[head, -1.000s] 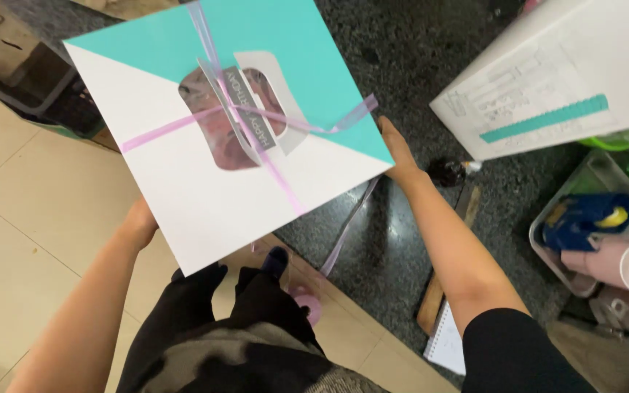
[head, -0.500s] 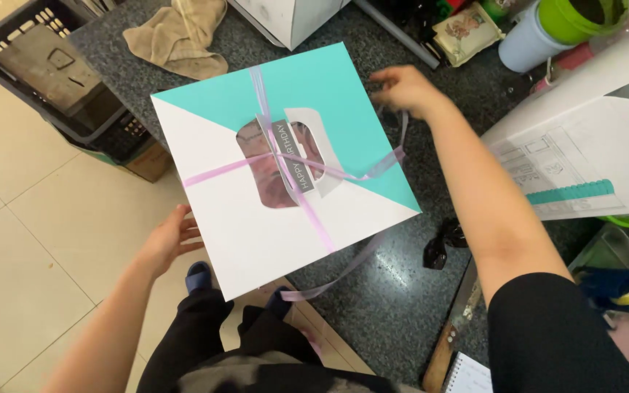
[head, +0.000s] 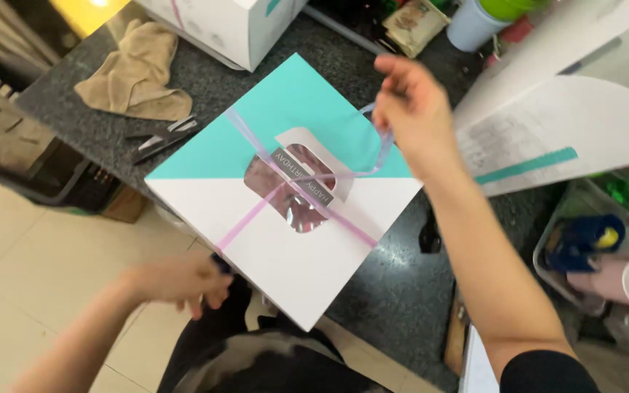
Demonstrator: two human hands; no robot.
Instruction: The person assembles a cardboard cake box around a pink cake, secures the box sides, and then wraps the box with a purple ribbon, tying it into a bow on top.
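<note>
Ribbon (head: 373, 156) of pale lilac is pinched in our right hand (head: 414, 109), whose grip is closed on a loop of it just above the far corner of the cake box (head: 256, 156). We see the box, square with a teal half and a white half and a clear window (head: 290, 191) in its lid, lying on the dark speckled counter (head: 394, 291), its near corner jutting past the counter's edge. More ribbon crosses the lid over the window. Our left hand (head: 180, 280) sits below the box's near left edge, blurred, fingers curled; we cannot tell whether its grip holds anything or touches the box. On the counter to the left lie scissors (head: 161, 138) and, beyond them, a crumpled beige cloth (head: 136, 80). A white box (head: 227, 25) stands at the far side, and another large white box with a teal stripe (head: 569, 124) stands to the right, close to our right forearm.
</note>
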